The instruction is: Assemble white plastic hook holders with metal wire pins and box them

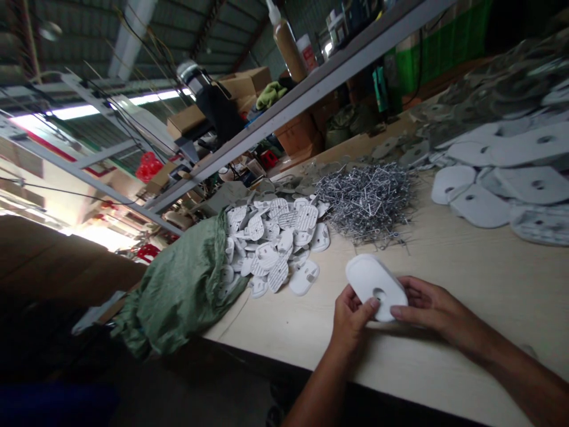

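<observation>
Between my two hands is a white rounded plastic plate (370, 277) with a recessed hole near its lower end. My left hand (351, 317) grips the plate's lower left edge, thumb beside the hole. On the lower right edge, my right hand (422, 305) pinches it with thumb on top and fingers behind. The plate is tilted, held above the pale table (284, 332). Beyond it lies a heap of thin metal pins (368, 198). White ribbed plates (278, 243) spill from a green woven sack (182, 284) to the left.
More white plates (482, 204) are piled at the right, with darker grey pieces (502, 89) behind them. A metal-edged shelf (306, 89) crosses above the table and carries a brown bottle (287, 47) and cardboard boxes (244, 83). The table's front edge drops to a dark floor.
</observation>
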A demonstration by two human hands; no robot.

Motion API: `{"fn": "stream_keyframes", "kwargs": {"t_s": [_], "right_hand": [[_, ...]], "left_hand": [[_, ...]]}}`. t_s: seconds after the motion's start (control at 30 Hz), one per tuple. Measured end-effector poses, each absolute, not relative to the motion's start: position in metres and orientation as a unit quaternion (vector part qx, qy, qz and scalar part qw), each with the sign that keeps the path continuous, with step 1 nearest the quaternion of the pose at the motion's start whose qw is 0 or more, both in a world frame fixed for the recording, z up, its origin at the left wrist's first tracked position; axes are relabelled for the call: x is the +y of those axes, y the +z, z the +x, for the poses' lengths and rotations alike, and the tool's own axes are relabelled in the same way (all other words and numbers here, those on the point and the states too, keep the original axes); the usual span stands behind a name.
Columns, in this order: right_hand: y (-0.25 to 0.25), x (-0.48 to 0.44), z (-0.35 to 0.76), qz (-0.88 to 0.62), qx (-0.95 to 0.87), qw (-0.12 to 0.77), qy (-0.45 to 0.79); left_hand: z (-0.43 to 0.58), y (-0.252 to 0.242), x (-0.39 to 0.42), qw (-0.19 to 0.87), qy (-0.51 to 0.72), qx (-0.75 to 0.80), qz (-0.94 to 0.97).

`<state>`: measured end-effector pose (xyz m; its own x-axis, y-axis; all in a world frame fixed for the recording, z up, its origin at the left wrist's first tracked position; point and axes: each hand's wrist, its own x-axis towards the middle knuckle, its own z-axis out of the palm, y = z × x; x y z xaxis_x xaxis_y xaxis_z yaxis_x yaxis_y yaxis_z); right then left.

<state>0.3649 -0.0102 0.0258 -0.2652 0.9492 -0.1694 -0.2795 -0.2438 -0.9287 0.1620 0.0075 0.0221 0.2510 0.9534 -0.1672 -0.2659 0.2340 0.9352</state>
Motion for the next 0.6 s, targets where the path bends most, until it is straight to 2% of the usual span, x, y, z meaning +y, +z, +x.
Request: {"fn": "stream_keyframes", "kwargs": {"t_s": [0.17,0.33,0.6], "right_hand": [[0.03,-0.016,0.364,-0.408,-0.38,0.478,0.679],[0.03,-0.016,0.364,-0.423,-0.439,0.446,0.656],[0.044,-0.019,0.357,-0.454,-0.501,0.403,0.617]], "left_hand": [[0.159,0.017,0.009,0.673,0.451,0.396,0.432],[0.147,0.022,0.008,0.684,0.421,0.383,0.456],[0.123,0.043,-0.021,0.699,0.267,0.39,0.537]]}}
